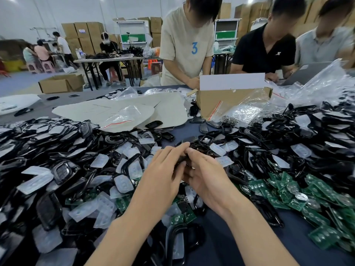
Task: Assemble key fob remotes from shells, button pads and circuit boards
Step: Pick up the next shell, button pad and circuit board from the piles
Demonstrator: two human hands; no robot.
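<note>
Shell [180,162] points lengthwise away, pinched between fingers [172,150].

I see a table [215,233] covered in dark blue-grey cloth, and most of it is buried. On my left a deep heap of black shells [48,154] lies on it, with clear button pads [123,184] scattered over and through the heap. A second heap of the same shells fills the right side. Just in front of it, green circuit boards [288,192] spread toward the near right edge, and a few more lie near the middle. Farther back, white sheets [115,110] lie flat. An open cardboard box [226,100] stands to their right, and crumpled plastic bags [317,89] are piled beside it.
</note>
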